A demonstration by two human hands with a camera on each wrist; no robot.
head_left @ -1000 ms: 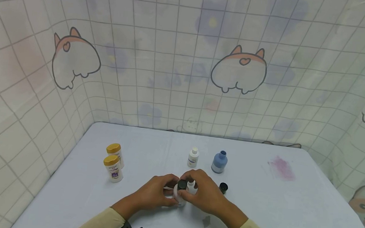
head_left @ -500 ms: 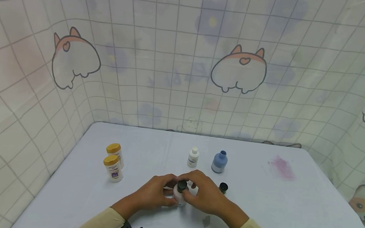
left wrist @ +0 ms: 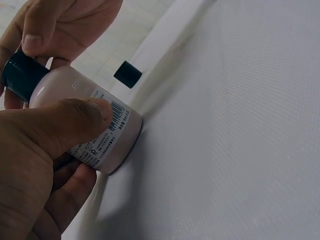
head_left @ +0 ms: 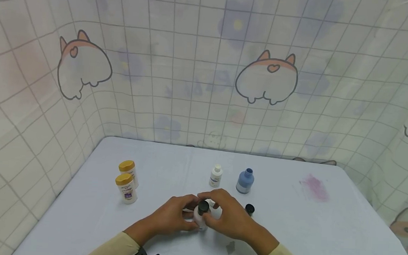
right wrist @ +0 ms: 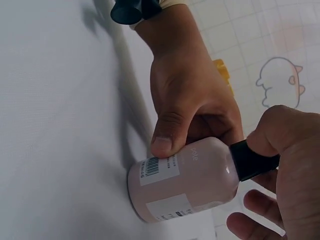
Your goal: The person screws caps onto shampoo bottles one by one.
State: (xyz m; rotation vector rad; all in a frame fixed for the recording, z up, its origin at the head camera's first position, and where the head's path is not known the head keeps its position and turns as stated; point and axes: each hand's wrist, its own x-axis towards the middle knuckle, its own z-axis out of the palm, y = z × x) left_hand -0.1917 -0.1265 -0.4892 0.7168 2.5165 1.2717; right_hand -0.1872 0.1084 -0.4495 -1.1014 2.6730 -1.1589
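Note:
A pale pink bottle point(right wrist: 185, 180) with printed labels stands at the front middle of the table, a black cap point(head_left: 203, 207) on its neck. My left hand point(head_left: 173, 217) grips the bottle's body, thumb across the label in the left wrist view. With thumb and fingers, my right hand point(head_left: 232, 219) pinches the black cap. Just beyond the right hand, a second black cap point(left wrist: 128, 74) lies loose on the table. Farther back are a blue bottle point(head_left: 245, 182) with an uncapped neck and a small white bottle point(head_left: 216, 177).
Two white bottles with yellow caps, a front one point(head_left: 127, 191) and one behind it point(head_left: 127, 165), stand on the left of the white table point(head_left: 281, 235). A pink stain point(head_left: 315, 188) marks the right side. Patterned curtain point(head_left: 193, 83) closes off the back and sides.
My right fingers and thumb have shifted slightly around the black cap. The left hand and the bottle stay in place, as do the other things on the table.

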